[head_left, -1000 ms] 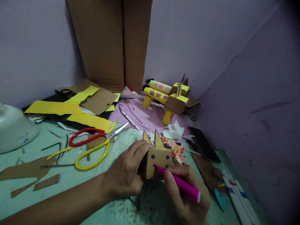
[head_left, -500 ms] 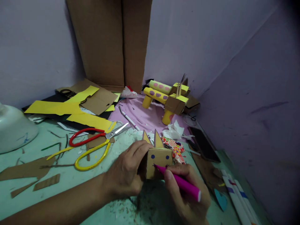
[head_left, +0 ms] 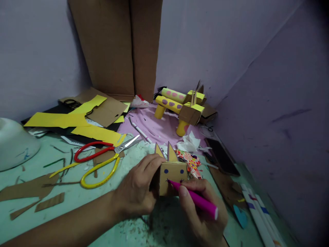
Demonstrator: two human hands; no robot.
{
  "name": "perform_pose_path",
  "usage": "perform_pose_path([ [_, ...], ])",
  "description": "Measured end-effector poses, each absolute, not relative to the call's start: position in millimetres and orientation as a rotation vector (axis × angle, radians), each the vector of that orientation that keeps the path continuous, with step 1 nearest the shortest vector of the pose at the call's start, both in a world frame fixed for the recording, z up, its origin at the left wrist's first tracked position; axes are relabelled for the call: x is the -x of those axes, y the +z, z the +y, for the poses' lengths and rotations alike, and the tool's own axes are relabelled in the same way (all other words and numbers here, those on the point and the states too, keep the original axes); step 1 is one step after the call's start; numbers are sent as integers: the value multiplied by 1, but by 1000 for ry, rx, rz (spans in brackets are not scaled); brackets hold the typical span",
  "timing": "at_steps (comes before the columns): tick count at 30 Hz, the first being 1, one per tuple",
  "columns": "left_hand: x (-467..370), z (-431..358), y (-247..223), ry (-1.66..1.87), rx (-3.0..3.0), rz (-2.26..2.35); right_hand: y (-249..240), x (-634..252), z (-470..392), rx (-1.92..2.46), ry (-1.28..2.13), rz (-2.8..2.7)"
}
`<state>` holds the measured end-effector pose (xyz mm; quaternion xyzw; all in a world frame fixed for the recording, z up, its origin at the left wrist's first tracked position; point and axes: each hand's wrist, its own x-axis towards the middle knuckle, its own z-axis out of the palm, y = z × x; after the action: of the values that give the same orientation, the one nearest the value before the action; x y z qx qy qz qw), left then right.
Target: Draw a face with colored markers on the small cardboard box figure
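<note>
A small cardboard box head (head_left: 173, 168) with two pointed ears faces me, two dark blue dots drawn on its front and small dark marks below them. My left hand (head_left: 140, 183) is closed around its left side. In my right hand (head_left: 205, 212) is a magenta marker pen (head_left: 199, 200), pinched between thumb and fingers. Its tip meets the box front below the left dot. Part of the box's lower right is hidden behind my right hand.
Scissors (head_left: 117, 151) with red and yellow handles lie left. Behind stand yellow paper-tube animals (head_left: 168, 103). Yellow paper strips (head_left: 55, 120), cardboard scraps (head_left: 50, 202), a phone (head_left: 223, 157), white markers (head_left: 259, 216) and a blue paper heart (head_left: 240, 216) lie around. A white bowl-like object (head_left: 17, 144) stands far left.
The whole view has shifted slightly. Both hands keep their hold on the box and the marker, and the pen tip stays at nearly the same spot on the box front.
</note>
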<state>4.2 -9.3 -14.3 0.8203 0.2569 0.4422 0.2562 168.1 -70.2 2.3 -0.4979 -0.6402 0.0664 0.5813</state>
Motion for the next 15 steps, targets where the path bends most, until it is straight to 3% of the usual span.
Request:
perform_pose_path([
  [10, -4, -9, -17, 1214, -2220, 706, 12, -174, -67, 1098, 98, -1678],
  [15, -4, -9, -16, 1210, -2205, 734, 9, -178, -65, 1157, 289, -1353],
])
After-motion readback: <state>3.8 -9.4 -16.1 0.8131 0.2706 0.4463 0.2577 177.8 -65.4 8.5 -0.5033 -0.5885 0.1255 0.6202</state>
